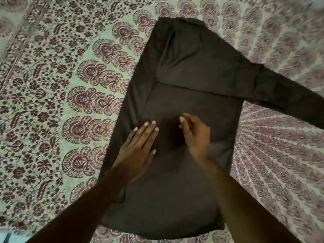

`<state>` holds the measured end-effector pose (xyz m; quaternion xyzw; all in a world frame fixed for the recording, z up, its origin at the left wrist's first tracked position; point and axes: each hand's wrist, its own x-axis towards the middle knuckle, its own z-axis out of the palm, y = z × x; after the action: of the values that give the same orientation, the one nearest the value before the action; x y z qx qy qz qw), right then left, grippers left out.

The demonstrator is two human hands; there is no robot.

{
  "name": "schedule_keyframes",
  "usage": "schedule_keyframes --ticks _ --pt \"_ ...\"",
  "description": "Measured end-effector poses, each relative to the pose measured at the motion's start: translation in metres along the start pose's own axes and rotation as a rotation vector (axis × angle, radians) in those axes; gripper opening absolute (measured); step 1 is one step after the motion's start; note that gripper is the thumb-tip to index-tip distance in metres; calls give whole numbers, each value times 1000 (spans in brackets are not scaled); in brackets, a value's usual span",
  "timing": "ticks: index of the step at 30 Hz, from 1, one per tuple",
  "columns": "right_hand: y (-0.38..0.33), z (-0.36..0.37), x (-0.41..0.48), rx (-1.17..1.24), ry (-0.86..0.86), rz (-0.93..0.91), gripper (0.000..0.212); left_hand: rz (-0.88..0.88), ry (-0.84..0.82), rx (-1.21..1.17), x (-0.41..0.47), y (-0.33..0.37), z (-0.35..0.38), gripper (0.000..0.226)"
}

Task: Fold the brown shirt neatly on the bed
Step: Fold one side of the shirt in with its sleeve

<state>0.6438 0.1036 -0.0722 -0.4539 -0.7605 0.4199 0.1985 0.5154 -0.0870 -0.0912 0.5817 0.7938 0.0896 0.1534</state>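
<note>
The brown shirt (184, 67) lies flat on the bed, its body running from the near edge up to the far middle. Its left side is folded in over the body. One long sleeve (284, 95) stretches out to the right over the bedsheet. My left hand (138, 148) rests palm down on the shirt's middle, fingers straight and slightly apart. My right hand (194, 134) hovers just right of it over the shirt, fingers loosely curled and blurred, holding nothing that I can see.
The bedsheet (61, 102) is pale green with a dense maroon floral and fan print and surrounds the shirt on all sides. A sliver of something blue (7, 238) shows at the bottom left corner.
</note>
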Motion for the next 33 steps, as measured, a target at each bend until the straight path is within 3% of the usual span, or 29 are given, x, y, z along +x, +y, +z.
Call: schedule_keyframes --ticks 9,15,17,20,23,25,30,33 --pt "98 -143 95 157 410 314 13 69 -46 46 202 87 5 87" --pt "143 -222 148 -17 532 476 20 154 -125 101 241 103 44 88" --pt "159 -242 164 -114 504 570 28 140 -82 126 240 104 56 84" --pt "174 -257 184 -287 473 687 67 138 -29 161 240 104 61 80" --pt "171 -264 202 -274 400 788 90 148 -26 173 242 103 63 79" --pt "168 -268 210 -210 375 814 95 148 -27 180 242 103 64 79" --pt "164 -263 216 155 498 779 64 141 -35 184 244 104 63 79" --pt "139 -246 192 407 430 613 25 136 -60 174 243 103 63 80"
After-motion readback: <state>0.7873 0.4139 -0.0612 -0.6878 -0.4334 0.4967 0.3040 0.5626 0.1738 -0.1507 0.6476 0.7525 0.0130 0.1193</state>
